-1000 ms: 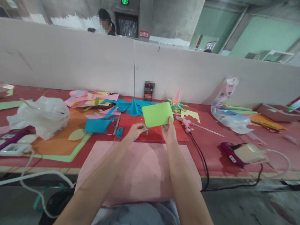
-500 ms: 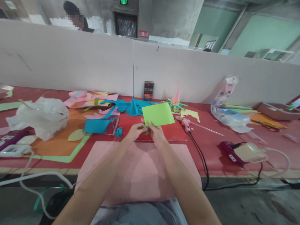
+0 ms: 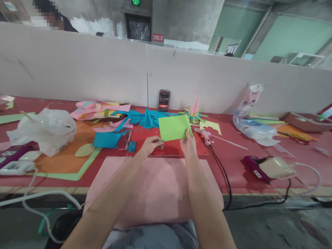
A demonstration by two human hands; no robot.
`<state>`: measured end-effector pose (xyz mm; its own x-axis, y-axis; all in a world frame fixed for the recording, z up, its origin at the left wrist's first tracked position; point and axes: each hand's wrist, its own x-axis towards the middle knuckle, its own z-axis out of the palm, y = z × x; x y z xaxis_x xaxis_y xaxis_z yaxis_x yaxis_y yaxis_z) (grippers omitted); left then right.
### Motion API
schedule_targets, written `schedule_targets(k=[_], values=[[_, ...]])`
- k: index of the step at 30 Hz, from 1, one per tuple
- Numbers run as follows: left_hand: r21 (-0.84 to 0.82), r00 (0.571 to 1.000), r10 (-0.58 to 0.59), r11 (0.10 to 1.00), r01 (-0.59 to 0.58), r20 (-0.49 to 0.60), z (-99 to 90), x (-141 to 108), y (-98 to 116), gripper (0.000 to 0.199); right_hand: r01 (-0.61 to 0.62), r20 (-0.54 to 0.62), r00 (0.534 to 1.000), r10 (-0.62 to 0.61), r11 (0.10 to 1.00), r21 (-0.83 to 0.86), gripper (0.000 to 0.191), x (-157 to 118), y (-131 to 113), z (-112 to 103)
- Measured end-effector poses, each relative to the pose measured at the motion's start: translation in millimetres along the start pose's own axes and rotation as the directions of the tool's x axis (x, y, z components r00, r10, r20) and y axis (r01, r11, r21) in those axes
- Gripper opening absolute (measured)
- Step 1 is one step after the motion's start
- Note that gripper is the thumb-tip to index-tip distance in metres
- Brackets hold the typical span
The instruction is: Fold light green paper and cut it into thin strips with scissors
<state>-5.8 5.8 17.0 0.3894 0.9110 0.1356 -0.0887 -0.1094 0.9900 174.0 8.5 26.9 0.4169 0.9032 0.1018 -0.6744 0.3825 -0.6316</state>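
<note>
One hold clear: right hand pinches green sheet, left hand closure can't tell; likely positioning step, next move wants steadiness.

Head-worn view, facing forward and down, green card near, red table below, pale partition beyond

I'm seeing lime-green card, blue cone at the far side, pink sheet near, orange paper on the left!

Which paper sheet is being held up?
The bright green rectangle, pinched by the right fingers; the left orange sheet and notched yellow sheet lie on the table.
</note>
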Motion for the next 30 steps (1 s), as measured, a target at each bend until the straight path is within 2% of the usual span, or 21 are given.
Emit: schedule_targets(k=[8,11,13,15,17,19,24,30], values=[[-0.008,0.998,-0.060,0.998,0.060,0.026,-6.5,2,1,0.026,0.091,0.079,0.994,-0.079,0.983,-0.162,0.028,4,-4,-7],[-0.021,0.996,-0.080,0.997,0.081,0.025,-13.7,2,6,0.025,0.107,0.120,0.990,-0.074,0.950,-0.295,0.036,3,-3,-11],[-0.007,0.995,-0.097,0.995,0.097,0.020,-20.4,0,12,0.024,0.066,0.152,0.988,0.001,0.896,-0.439,0.038,3,-6,-15],[0.038,0.993,-0.116,0.993,0.114,0.037,-28.0,-3,18,0.020,-0.023,0.188,0.971,0.150,0.837,-0.547,0.037,3,-11,-18],[0.069,0.986,-0.153,0.987,0.148,0.069,-35.7,-6,22,0.018,-0.112,0.236,0.921,0.309,0.792,-0.601,0.035,3,-15,-21],[0.082,0.975,-0.203,0.977,0.196,0.093,-42.4,-9,24,0.017,-0.157,0.277,0.871,0.405,0.765,-0.625,0.033,2,-18,-21],[0.060,0.947,-0.313,0.949,0.309,0.071,-50.8,-9,13,0.018,-0.173,0.319,0.836,0.448,0.765,-0.620,0.034,-1,-17,-22],[0.042,0.945,-0.319,0.948,0.317,0.071,-47.5,-11,8,0.019,-0.150,0.347,0.833,0.431,0.780,-0.608,0.042,-7,-24,-25]])
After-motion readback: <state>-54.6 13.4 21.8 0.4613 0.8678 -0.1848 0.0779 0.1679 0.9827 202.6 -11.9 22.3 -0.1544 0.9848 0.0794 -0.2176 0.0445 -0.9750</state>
